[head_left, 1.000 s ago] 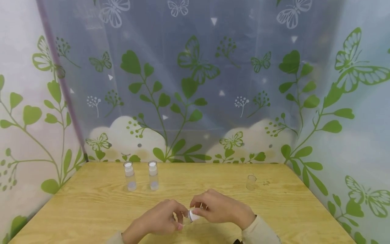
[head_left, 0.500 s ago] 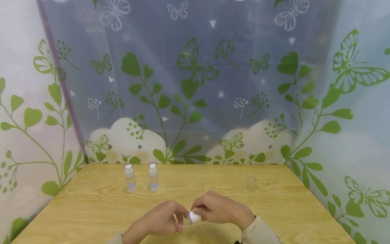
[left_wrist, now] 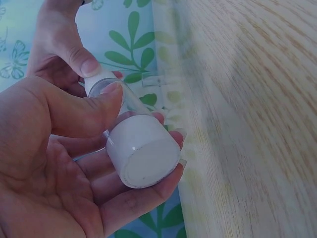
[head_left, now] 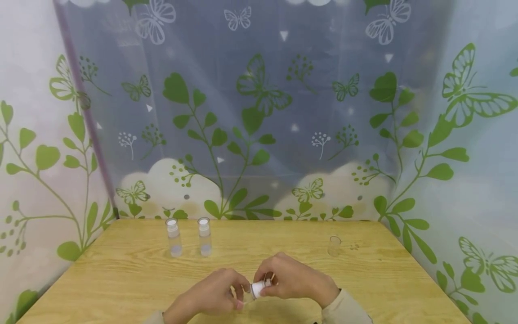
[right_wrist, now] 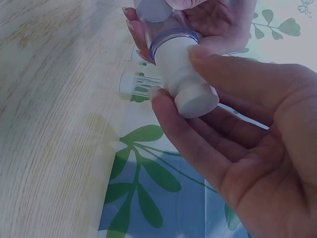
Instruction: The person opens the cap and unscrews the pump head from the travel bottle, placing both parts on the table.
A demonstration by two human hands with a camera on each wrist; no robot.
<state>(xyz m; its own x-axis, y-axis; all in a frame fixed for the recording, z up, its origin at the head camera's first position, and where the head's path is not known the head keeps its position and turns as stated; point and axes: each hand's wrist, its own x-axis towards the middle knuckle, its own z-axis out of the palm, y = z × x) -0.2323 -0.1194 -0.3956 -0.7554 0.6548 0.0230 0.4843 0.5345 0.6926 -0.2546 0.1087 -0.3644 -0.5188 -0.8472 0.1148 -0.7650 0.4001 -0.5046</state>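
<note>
A small clear pump bottle with a white pump top [head_left: 258, 288] is tilted between both hands at the table's front. My left hand [head_left: 216, 290] grips its clear body, the thumb pressed along the side and fingers curled underneath. In the left wrist view the bottle's broad white bottom [left_wrist: 148, 156] faces the camera. My right hand [head_left: 289, 276] pinches the white top between thumb and fingers. Seen from the right wrist, the thumb lies on the white collar [right_wrist: 176, 62] just past the bottle's clear rim, and the round pump head [right_wrist: 198, 101] shows between the fingers.
Two similar pump bottles, one at the left [head_left: 174, 238] and one beside it [head_left: 205, 238], stand upright at the back left of the wooden table [head_left: 121, 283]. A clear cap [head_left: 334, 246] stands at the back right. Patterned curtains [head_left: 259, 148] enclose the table.
The right fingers have closed on the white top, then shifted round it, so the pump head shows more now. The left hand keeps its grip. The head view has tipped slightly upward.
</note>
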